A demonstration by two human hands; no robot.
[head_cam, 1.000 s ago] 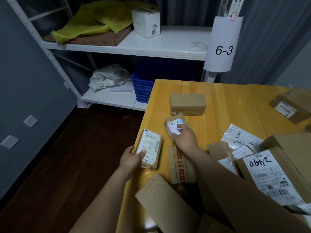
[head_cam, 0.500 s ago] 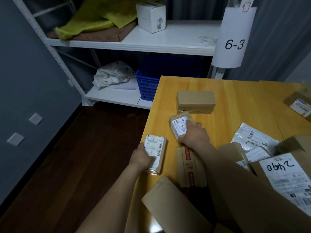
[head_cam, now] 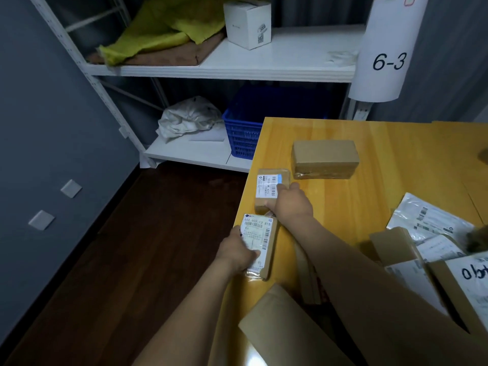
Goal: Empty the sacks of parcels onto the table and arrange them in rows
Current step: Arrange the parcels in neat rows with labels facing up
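Your left hand point(head_cam: 237, 253) grips the long labelled parcel point(head_cam: 260, 245), seemingly overhanging the surface point(head_cam: 369, 207) edge; your right hand point(head_cam: 289, 203) presses the small parcel point(head_cam: 270, 188). Either could tip off.

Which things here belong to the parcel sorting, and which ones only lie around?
Belong to the job:
left hand on labelled parcel
right hand on small parcel
plain brown box
wooden table

Lying about:
blue basket
white box
yellow cloth

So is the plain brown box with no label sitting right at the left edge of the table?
No, the plain brown box sits in from the table edge, beyond the two labelled parcels lined along it.
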